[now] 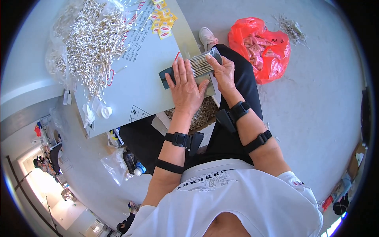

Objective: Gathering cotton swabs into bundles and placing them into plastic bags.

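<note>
A shallow dark metal tray [167, 78] at the table's right edge holds a row of cotton swabs [200, 65] lying side by side. My left hand [185, 86] rests flat on the tray's left part, its fingers stretched out and its thumb apart, touching the near ends of the row. With thumb on top, my right hand [224, 75] grips the tray's right end. The fingers beneath it are partly hidden. To the left on the table, a large heap of loose cotton swabs [96, 43] spills from a clear plastic bag [55, 59].
Small yellow packets [164, 21] lie at the far side of the table [138, 89]. A red plastic bag [278, 65] with pink bundles stands on the floor at right, near a scattered pile of sticks [291, 29]. Below my hands is a box [204, 114] of brownish bits.
</note>
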The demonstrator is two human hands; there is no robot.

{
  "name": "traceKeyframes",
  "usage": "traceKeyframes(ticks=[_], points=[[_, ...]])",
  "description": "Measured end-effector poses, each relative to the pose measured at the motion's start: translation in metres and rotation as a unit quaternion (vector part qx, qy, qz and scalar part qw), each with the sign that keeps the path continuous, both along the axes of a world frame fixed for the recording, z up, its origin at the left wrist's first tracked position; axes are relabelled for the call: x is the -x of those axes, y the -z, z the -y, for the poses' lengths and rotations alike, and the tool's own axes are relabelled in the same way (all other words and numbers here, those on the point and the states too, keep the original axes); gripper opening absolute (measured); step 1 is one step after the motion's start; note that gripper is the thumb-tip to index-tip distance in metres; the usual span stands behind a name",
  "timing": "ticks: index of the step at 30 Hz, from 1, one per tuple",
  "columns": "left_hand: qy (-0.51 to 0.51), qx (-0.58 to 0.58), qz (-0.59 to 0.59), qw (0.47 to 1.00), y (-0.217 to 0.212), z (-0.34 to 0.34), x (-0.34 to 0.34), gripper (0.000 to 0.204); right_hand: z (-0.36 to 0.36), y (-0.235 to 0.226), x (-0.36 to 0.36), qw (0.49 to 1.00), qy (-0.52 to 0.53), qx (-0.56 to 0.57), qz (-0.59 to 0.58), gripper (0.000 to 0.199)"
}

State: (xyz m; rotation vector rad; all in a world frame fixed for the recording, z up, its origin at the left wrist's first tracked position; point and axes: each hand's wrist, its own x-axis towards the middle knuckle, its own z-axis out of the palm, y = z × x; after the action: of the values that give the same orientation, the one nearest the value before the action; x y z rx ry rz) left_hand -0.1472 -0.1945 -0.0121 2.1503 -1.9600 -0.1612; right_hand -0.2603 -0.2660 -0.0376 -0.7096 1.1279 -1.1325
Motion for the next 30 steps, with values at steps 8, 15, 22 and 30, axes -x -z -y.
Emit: traceKeyframes(ticks=[8,15,22,30], points=[[0.008,0.048,-0.034,0.998,-0.001,0.010,-0.016,0.075,0.001,0.007,0.004,0.999,-0.001,0.017,-0.027,0.015],[-0.068,0.167,-0.129,0.975,-0.002,0.117,-0.095,0.029,0.000,0.003,0.009,1.000,-0.014,-0.012,-0.021,0.031],[-0.208,0.040,-0.142,0.967,0.000,0.176,-0.105,0.028,-0.001,-0.013,0.008,0.999,-0.014,-0.038,0.005,0.027],[-0.218,0.078,-0.256,0.939,-0.006,0.169,-0.114,0.019,0.001,-0.007,0.006,0.999,-0.019,-0.033,0.026,0.020]])
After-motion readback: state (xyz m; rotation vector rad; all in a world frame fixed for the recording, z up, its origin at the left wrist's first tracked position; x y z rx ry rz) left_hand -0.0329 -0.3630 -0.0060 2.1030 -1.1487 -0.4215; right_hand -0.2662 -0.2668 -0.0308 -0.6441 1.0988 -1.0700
